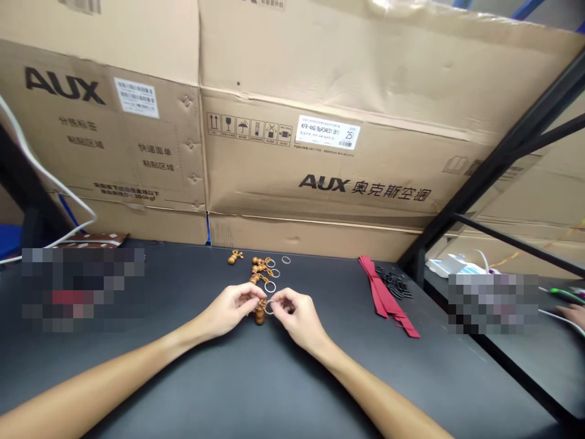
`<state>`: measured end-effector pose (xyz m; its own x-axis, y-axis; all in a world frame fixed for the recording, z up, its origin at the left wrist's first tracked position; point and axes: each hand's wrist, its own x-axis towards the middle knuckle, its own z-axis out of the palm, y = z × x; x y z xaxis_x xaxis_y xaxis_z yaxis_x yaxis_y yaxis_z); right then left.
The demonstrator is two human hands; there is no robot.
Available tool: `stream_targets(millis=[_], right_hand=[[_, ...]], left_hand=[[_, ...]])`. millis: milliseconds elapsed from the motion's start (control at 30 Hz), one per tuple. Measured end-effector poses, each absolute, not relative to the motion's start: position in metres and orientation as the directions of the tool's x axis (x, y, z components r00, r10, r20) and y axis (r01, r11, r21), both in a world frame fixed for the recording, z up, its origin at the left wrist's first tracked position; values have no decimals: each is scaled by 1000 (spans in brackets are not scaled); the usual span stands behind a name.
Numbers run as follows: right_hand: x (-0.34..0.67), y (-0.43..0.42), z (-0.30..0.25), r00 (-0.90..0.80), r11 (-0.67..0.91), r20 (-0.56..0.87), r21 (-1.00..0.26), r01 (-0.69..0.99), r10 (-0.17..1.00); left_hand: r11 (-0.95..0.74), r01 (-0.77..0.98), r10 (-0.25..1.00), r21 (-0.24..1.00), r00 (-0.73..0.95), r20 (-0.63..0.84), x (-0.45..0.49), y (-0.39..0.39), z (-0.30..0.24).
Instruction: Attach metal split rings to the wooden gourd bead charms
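Beyond the hands (231, 311) (297, 320), AUX cartons (320, 73) (contents hidden) stand.

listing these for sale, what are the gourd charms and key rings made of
The gourd charm looks like carved wood: warm brown with a soft satin sheen, though wood-look resin can't be ruled out at this size. The loose key ring looks like polished metal, probably steel or plated: thin wire with a bright silvery glint.
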<state>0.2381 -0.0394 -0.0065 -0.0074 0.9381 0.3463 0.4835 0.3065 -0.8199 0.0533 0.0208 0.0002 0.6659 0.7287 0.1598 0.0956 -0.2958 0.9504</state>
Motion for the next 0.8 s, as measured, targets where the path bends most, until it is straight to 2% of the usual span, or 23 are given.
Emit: stream_targets(millis=[67, 167, 367, 467, 633, 800], right_hand=[[239, -38, -7, 20, 233, 256, -904, 359, 966], [239, -36, -9, 12, 161, 168, -963, 217, 986], [238, -35, -12, 57, 61, 70, -988, 145, 996], [238, -35, -8, 34, -1, 0, -999, 43, 999], [240, -38, 1, -67, -41, -36, -997, -71, 997], [239, -40, 0, -16, -4, -3, -999, -47, 1000]], left_hand=[[-333, 139, 725, 933, 670, 159, 53, 21, 1], [-374, 187, 726, 908, 668, 162, 53, 21, 0], [-325, 171, 728, 930, 673, 131, 53, 23, -2], [-272, 134, 717, 953, 689, 108, 53, 22, -3], [-248, 118, 721, 962, 685, 102, 54, 21, -1], [-268, 110, 736, 957, 664, 130, 54, 18, 1]])
